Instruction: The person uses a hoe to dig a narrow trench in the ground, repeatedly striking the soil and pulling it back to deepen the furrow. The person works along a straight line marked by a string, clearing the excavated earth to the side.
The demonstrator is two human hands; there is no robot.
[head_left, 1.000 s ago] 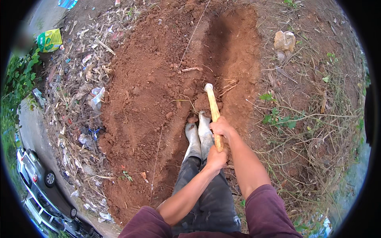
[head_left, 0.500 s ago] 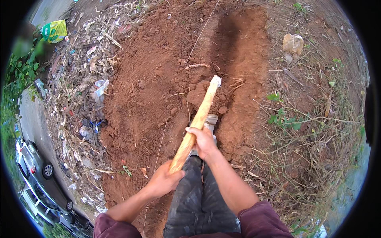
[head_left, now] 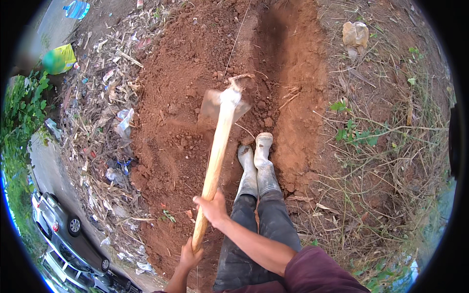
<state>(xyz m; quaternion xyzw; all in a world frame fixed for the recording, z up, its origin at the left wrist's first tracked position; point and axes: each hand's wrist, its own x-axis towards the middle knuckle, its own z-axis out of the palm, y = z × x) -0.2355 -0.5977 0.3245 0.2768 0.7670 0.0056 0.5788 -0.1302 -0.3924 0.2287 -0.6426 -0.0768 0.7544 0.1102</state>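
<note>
Your left hand (head_left: pixel 190 255) and right hand (head_left: pixel 212 209) had fingers clamped on the hoe (head_left: pixel 216 151), blurred blade (head_left: pixel 210 105) over the left soil heap (head_left: pixel 168 105); far trench (head_left: pixel 302 97) lay dug, near clods (head_left: pixel 268 122) remained.

hoe handle (head_left: pixel 216 156): pale yellow-tan | soil (head_left: pixel 171 102): red-brown | boots (head_left: pixel 264 158): off-white, brown-smudged | trousers (head_left: pixel 277 219): dark grey | sleeve (head_left: pixel 320 273): maroon
</note>
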